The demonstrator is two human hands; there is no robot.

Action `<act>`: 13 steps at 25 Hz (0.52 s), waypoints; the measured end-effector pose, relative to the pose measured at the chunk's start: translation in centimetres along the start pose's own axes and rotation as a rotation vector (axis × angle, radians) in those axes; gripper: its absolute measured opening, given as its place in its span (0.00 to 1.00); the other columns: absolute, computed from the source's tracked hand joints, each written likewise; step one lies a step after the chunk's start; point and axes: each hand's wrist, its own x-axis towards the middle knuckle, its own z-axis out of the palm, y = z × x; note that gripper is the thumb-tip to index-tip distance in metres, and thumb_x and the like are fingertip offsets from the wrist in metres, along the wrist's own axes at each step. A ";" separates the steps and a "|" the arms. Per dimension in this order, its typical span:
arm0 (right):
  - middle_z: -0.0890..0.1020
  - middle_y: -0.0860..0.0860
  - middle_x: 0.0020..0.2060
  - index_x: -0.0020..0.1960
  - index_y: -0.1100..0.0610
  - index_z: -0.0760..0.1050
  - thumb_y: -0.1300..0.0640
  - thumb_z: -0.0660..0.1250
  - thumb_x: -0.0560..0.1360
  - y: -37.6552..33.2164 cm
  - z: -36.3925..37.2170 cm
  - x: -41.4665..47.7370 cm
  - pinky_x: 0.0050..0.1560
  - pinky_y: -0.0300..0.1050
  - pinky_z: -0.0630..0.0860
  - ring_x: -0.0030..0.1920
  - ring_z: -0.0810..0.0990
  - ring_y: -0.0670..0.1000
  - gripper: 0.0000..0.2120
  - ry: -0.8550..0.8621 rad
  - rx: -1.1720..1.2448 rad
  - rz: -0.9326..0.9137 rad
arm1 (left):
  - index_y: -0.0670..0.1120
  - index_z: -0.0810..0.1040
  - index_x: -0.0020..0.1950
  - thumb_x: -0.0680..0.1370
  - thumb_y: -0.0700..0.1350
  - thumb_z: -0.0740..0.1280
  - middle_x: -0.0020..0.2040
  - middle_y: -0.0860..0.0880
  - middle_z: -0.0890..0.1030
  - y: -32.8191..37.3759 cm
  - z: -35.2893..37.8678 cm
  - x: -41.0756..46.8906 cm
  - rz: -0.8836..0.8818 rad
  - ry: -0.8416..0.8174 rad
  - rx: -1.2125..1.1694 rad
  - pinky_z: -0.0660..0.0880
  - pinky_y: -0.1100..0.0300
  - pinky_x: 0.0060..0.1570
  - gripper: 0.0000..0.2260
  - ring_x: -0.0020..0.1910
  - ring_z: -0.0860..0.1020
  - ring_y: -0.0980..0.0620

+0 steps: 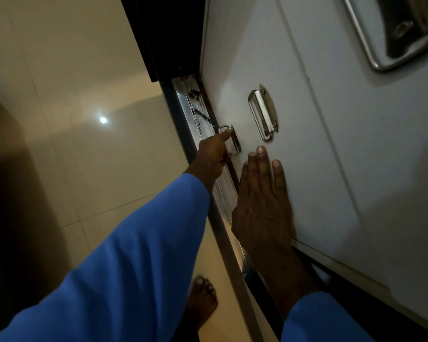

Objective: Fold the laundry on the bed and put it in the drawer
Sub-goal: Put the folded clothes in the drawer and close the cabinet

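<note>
left hand [214, 156] nearer: fingers hooked round small drawer handle [230, 140], at 1 o'clock of knuckles; handle axis 11–5 o'clock. right hand [262, 206] flat, fingers straight, on white drawer front [311, 169]. laundry not in view.

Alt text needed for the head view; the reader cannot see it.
The left hand grips a small metal handle while the right hand lies flat on a white drawer front. A tiled floor and a bare foot show below.
</note>
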 end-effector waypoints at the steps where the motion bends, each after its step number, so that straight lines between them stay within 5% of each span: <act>1: 0.31 0.69 0.78 0.80 0.68 0.31 0.43 0.51 0.83 0.1 0.0 0.0 0.71 0.63 0.19 0.79 0.29 0.67 0.43 0.002 0.000 -0.005 | 0.41 0.79 0.55 0.82 0.54 0.69 0.41 0.48 0.81 0.6 -0.5 -0.4 -0.003 -0.070 0.029 0.76 0.58 0.41 0.16 0.40 0.79 0.52; 3: 0.32 0.69 0.79 0.80 0.68 0.32 0.44 0.51 0.83 0.3 -0.1 -0.1 0.71 0.62 0.19 0.79 0.29 0.67 0.42 -0.002 -0.025 -0.027 | 0.45 0.78 0.47 0.83 0.58 0.65 0.35 0.50 0.78 1.7 -1.1 -1.4 -0.041 -0.170 0.061 0.75 0.57 0.44 0.16 0.36 0.76 0.52; 7: 0.37 0.69 0.80 0.81 0.68 0.36 0.45 0.52 0.82 1.0 0.0 -0.2 0.73 0.61 0.20 0.81 0.35 0.67 0.41 0.000 -0.059 -0.052 | 0.44 0.75 0.68 0.76 0.70 0.67 0.59 0.44 0.82 2.8 -0.9 -3.7 -0.006 -0.227 0.214 0.79 0.52 0.53 0.33 0.57 0.81 0.45; 13: 0.53 0.65 0.82 0.83 0.65 0.52 0.43 0.63 0.78 1.4 -0.7 -0.4 0.82 0.58 0.42 0.83 0.50 0.64 0.43 0.124 0.144 -0.087 | 0.44 0.73 0.71 0.72 0.74 0.66 0.61 0.44 0.81 2.8 -2.4 -5.8 0.024 -0.136 0.235 0.78 0.49 0.56 0.40 0.59 0.81 0.44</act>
